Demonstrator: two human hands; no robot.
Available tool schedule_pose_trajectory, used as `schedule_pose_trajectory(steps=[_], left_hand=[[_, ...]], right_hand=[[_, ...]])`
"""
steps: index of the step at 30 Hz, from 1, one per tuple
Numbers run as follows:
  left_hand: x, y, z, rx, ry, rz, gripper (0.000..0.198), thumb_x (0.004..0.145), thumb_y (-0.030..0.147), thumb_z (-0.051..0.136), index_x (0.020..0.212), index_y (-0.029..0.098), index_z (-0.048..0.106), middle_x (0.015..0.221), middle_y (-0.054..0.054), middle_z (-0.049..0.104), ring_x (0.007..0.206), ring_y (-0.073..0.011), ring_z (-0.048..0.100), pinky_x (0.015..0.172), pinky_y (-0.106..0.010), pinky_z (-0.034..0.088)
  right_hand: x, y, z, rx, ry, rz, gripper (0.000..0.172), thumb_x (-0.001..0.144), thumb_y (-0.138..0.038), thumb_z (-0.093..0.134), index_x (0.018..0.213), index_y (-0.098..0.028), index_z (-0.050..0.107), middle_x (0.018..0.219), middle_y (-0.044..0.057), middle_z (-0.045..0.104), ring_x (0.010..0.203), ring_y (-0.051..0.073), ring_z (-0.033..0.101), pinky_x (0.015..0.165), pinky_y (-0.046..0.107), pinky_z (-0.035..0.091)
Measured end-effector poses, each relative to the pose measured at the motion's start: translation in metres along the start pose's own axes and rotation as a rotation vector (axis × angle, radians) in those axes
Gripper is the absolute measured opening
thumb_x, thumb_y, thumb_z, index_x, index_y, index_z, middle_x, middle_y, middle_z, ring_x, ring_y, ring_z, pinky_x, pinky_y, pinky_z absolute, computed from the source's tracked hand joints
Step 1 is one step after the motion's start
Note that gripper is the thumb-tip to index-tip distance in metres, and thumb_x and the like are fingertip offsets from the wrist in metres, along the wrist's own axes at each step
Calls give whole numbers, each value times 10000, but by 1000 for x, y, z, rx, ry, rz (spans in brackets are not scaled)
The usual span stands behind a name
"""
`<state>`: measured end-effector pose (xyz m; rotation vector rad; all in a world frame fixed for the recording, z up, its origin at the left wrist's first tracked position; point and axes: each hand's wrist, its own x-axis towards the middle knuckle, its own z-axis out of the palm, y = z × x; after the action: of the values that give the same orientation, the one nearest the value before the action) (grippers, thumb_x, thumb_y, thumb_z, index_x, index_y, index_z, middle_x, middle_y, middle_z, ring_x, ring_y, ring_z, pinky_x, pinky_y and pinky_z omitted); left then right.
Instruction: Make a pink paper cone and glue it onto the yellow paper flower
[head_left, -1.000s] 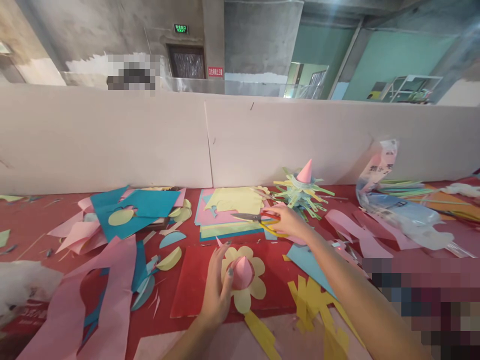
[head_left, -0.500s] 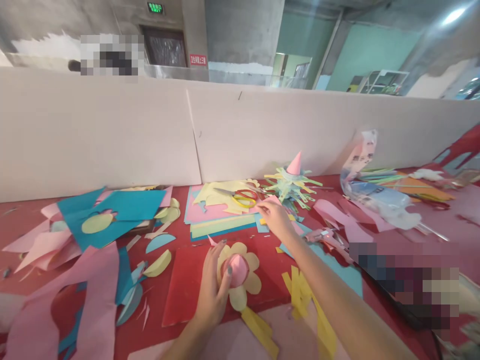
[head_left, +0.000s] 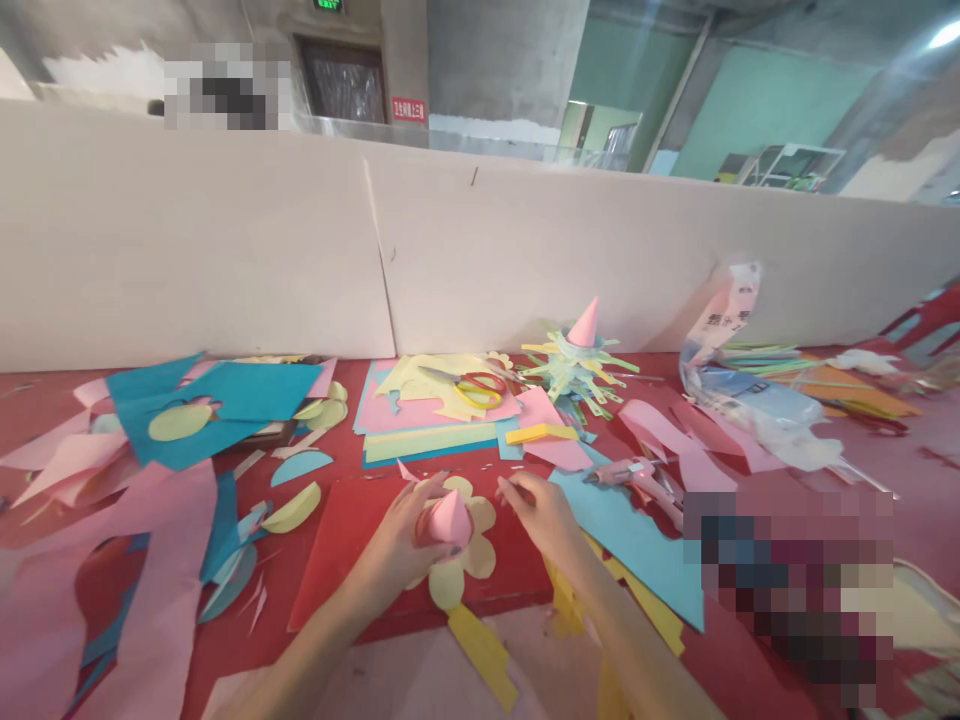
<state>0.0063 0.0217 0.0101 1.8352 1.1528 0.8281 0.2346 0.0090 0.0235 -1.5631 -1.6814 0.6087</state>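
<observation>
My left hand (head_left: 420, 520) grips a pink paper cone (head_left: 452, 518) from its left side. The cone stands point up at the middle of a pale yellow paper flower (head_left: 448, 582), above a red sheet (head_left: 337, 530). A small pink pointed scrap (head_left: 407, 470) shows by my left fingertips. To the right of the flower, my right hand (head_left: 541, 512) has loosely bent fingers, with nothing visible in them. Beyond it lie a folded yellow strip (head_left: 541, 433) and pink paper (head_left: 541, 407). A pink glue gun (head_left: 637, 478) rests on light blue paper (head_left: 637, 545).
Scissors (head_left: 472, 388) lie on stacked paper at the back. A fringed paper piece with a pink cone top (head_left: 583, 325) stands near the white partition (head_left: 525, 260). Cut paper (head_left: 255, 405) covers the left. A plastic bag (head_left: 765, 400) is at right.
My right hand has drawn back from the pink paper near the scissors to beside the flower. My left hand keeps hold of the cone, now tilted a little. The view has shifted slightly.
</observation>
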Motion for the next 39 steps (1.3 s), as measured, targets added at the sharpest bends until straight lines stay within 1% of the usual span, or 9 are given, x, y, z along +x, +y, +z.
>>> schedule_pose_trajectory(steps=[3,8,12,16,21,24,31,36,39], left_hand=[[7,8,5,6,50,-42,712,667,203,700,1339,294,484,1326,-66,565,1303,-278,430,1073,-444,347],[11,20,11,-74,86,-87,710,666,193,690,1340,279,483,1316,-77,570,1230,-270,513,1001,-394,432],[3,14,11,-160,82,-34,662,642,177,713,1278,242,544,1291,-97,593,1230,-282,522,1029,-387,417],[-4,5,10,-279,157,20,577,669,236,734,1223,207,574,1261,-121,604,1216,-288,531,1056,-389,396],[-2,5,13,-408,178,67,467,695,334,759,1114,196,606,1176,-122,637,1162,-280,567,999,-358,453],[-2,8,12,-464,214,68,489,692,411,761,1105,197,611,1182,-127,638,1135,-288,584,959,-361,486],[-8,20,5,-360,216,37,518,674,504,754,1074,192,652,1170,-135,663,1200,-319,541,1059,-436,403],[-4,18,4,-254,166,22,493,725,387,733,1167,211,602,1267,-116,607,1245,-289,505,1105,-433,344],[1,9,10,-237,87,-35,626,704,292,740,1287,232,519,1375,-108,520,1293,-284,455,1077,-413,380]], right_hand=[[-2,3,-3,18,21,-16,373,925,-454,436,676,-208,564,674,16,633,643,156,589,638,262,403],[-7,4,10,52,35,-31,337,928,-441,438,726,-211,578,718,24,642,661,163,591,634,262,407],[-15,4,20,43,9,-21,352,925,-444,444,699,-209,578,708,33,647,669,174,598,656,269,417],[-21,2,23,114,6,1,377,927,-465,439,690,-207,579,685,24,637,656,162,601,640,250,426],[-23,2,23,160,76,20,361,922,-470,451,705,-212,582,688,21,642,651,158,615,629,232,455],[-23,3,22,175,142,14,329,916,-474,457,772,-222,611,778,43,674,747,176,648,700,239,492],[-21,0,14,221,134,123,332,917,-500,424,970,-241,624,1006,68,697,946,203,652,811,281,518],[-22,1,12,223,108,117,360,929,-482,401,1132,-246,582,1084,73,676,1000,198,644,831,288,523],[-21,9,16,155,85,81,348,904,-429,467,1183,-242,559,1028,74,690,951,210,659,807,319,538]])
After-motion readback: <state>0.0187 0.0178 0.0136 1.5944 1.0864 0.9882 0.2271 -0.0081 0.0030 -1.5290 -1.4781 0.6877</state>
